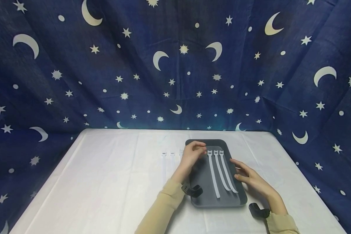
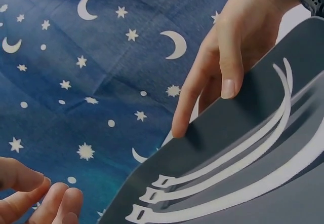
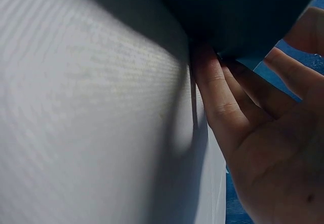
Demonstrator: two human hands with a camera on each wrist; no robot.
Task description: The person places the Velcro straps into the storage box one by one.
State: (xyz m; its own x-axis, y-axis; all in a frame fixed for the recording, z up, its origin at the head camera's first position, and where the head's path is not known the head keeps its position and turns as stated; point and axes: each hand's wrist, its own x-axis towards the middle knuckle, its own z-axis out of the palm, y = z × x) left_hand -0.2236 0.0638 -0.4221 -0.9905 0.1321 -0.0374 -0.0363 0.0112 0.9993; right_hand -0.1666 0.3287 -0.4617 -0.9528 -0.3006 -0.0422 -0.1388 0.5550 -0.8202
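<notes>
A dark grey tray (image 1: pixel 201 177) lies on the white table and carries three white cable ties (image 1: pixel 220 172) side by side, heads at the far end. My left hand (image 1: pixel 193 155) hovers over the tray's far left part, its fingers loosely curled near the tie heads and holding nothing. In the left wrist view its fingertips (image 2: pixel 43 198) show empty beside the tray (image 2: pixel 304 46) and the ties (image 2: pixel 228 163). My right hand (image 1: pixel 247 177) holds the tray's right rim. Its thumb (image 2: pixel 228 77) lies on top, and its fingers (image 3: pixel 217 107) go under the tray's edge (image 3: pixel 238 11).
More white ties (image 1: pixel 164 162) lie on the white tablecloth (image 1: pixel 105 182) just left of the tray. A dark blue cloth with moons and stars (image 1: pixel 175 65) hangs behind and around the table. Black wrist mounts (image 1: pixel 194 191) sit at both wrists.
</notes>
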